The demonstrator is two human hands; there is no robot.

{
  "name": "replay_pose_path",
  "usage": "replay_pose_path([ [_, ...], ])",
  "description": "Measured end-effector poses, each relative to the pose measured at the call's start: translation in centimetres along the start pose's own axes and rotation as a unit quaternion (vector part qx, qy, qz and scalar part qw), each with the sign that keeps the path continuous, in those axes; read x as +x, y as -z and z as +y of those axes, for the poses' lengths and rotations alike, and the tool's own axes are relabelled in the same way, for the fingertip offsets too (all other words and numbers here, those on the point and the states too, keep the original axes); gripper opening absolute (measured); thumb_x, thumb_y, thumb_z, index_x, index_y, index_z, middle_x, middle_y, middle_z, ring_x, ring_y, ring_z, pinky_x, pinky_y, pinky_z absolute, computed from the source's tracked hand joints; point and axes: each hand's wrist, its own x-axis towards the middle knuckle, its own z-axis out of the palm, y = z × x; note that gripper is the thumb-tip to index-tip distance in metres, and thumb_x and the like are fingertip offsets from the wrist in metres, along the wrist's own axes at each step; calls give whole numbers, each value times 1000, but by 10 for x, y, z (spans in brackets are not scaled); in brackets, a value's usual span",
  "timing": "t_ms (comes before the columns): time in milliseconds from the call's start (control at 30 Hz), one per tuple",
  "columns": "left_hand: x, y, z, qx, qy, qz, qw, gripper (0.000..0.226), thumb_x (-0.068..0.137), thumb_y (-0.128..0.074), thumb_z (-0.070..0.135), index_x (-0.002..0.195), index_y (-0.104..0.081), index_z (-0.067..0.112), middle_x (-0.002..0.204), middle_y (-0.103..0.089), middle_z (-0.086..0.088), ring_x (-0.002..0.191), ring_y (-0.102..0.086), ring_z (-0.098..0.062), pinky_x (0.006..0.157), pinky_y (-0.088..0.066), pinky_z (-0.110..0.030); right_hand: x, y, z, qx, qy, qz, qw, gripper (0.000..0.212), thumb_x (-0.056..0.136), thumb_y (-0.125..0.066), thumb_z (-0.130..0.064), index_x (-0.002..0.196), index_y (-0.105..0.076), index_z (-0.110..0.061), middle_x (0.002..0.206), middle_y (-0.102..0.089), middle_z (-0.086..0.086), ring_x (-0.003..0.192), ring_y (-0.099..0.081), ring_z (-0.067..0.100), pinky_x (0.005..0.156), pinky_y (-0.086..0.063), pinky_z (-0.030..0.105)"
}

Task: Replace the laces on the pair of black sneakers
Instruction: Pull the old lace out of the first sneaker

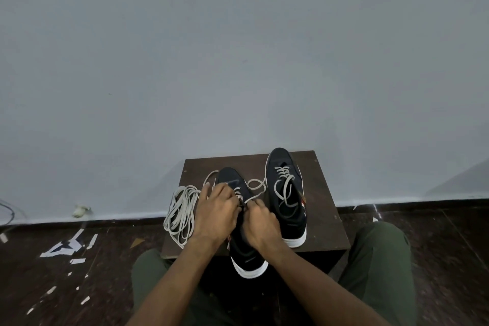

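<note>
Nearest the camera, the person's knees in green trousers (375, 272) flank a small dark table (325, 219), and both bare forearms reach forward over it. The near sneaker (248, 254), black with a white sole, lies with its heel overhanging the table's front edge and its toe pointing away. Both hands meet over its lacing area. The left hand (214, 214) lies across the left side of the shoe with its fingers curled down onto the eyelets; the right hand (260, 225) has its fingers curled and pinching the grey lace (255, 188) at the middle of the tongue. Whether the left fingers also pinch the lace cannot be told, since the knuckles hide the tips. From the pinch point the lace runs away in a loose loop between the two shoes, and another strand arcs round the toe of the near sneaker on the left.

To the left of the hands, a bundle of loose grey laces (181, 212) lies coiled at the table's left edge, partly hanging over it.

Farther back and to the right stands the second sneaker (287, 193), upright on the table, laced with grey lace through its eyelets, the ends loose.

Beyond the table a dark floor (53, 259), scattered with white paper scraps (66, 246), meets a plain pale wall (238, 61).
</note>
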Motion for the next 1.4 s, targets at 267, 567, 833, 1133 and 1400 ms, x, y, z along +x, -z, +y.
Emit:
replay_pose_path([
  [267, 7, -6, -6, -8, 61, 34, 997, 14, 81, -59, 28, 70, -63, 21, 81, -62, 5, 83, -61, -16, 97, -43, -53, 1, -4, 1, 11, -5, 9, 1000, 27, 99, -36, -24, 115, -54, -12, 126, -52, 6, 105, -60, 38, 84, -46, 43],
  [567, -1, 4, -33, -278, 331, 18, 902, 8, 89, -59, 27, 95, -62, 21, 99, -63, 5, 87, -56, -16, 73, -43, -30, 4, -5, 3, 30, -8, 25, 999, 28, 100, -35, -23, 118, -54, -11, 128, -52, 4, 106, -60, 35, 86, -46, 42],
  [833, 3, -6, -7, -53, 18, -24, 998, 13, 72, -77, 32, 77, -68, 25, 89, -64, 9, 109, -62, -17, 100, -41, -53, 3, -5, 2, 31, -16, 15, 999, 26, 99, -36, -22, 116, -53, -13, 127, -53, 4, 107, -59, 36, 84, -45, 42],
  [1133, 41, 38, -57, -208, 349, 176, 897, 17, 90, -61, 31, 78, -66, 21, 83, -70, 6, 79, -63, -17, 107, -32, -56, 4, -6, 2, 39, -11, 22, 999, 28, 101, -36, -24, 117, -55, -11, 126, -53, 4, 103, -62, 35, 85, -49, 42],
  [1400, 8, -4, -12, -106, 55, -28, 992, 29, 76, -68, 34, 105, -67, 29, 118, -60, 7, 130, -46, -19, 110, -29, -53, 4, -3, 2, 32, -16, 18, 999, 27, 100, -36, -23, 116, -54, -13, 128, -53, 5, 107, -60, 37, 84, -45, 43],
])
